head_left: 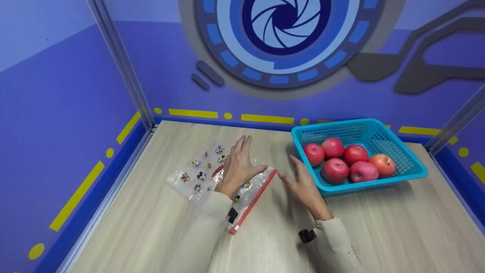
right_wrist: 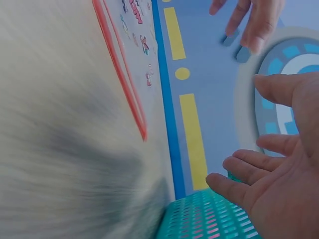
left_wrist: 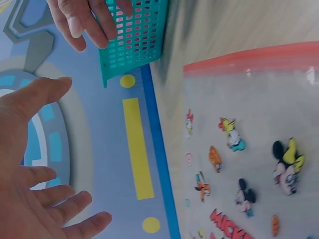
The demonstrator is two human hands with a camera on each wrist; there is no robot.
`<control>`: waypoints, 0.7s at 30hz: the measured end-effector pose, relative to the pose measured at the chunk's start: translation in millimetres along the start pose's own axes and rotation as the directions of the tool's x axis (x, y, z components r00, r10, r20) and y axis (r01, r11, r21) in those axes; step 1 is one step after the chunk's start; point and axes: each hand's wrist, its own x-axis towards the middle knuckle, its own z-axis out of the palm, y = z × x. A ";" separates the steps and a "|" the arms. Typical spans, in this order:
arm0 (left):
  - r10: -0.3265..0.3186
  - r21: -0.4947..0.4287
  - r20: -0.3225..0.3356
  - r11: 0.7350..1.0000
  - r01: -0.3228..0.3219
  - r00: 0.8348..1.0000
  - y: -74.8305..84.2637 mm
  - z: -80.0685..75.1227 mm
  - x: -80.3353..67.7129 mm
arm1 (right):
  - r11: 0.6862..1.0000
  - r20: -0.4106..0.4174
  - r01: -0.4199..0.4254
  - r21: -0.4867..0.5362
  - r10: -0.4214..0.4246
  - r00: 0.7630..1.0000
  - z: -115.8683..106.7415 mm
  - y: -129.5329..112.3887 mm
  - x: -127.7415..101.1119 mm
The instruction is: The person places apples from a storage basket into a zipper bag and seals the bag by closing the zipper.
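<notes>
Left hand (head_left: 238,163) spread flat above clear plastic zip bag with red seal and cartoon prints (head_left: 201,175), holding nothing; right hand (head_left: 303,184) wide open, empty, near turquoise plastic basket (head_left: 379,131) of red apples (head_left: 335,170).

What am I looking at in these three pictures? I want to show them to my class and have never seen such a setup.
A person works at a wooden table with bare hands, wearing three cameras. The wide picture comes from the head; the two tilted close-ups come from the wrists. On the table lies a clear zip bag with cartoon prints and a red seal strip. Beside it stands a turquoise basket holding six red apples. The left hand is spread open over the bag; the right hand is open beside the strip's end. Neither hand holds anything.
</notes>
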 end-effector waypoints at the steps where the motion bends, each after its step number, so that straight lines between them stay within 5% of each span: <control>1: -0.002 0.001 0.003 1.000 0.002 1.000 -0.9 1.4 -1.2 | 1.000 0.004 -0.008 0.008 0.008 1.000 0.8 0.8 -0.4; 21: -0.076 0.011 0.126 0.997 0.075 0.989 -9.7 33.6 -32.3 | 0.988 0.021 -0.089 0.128 0.087 0.996 24.2 19.0 -5.0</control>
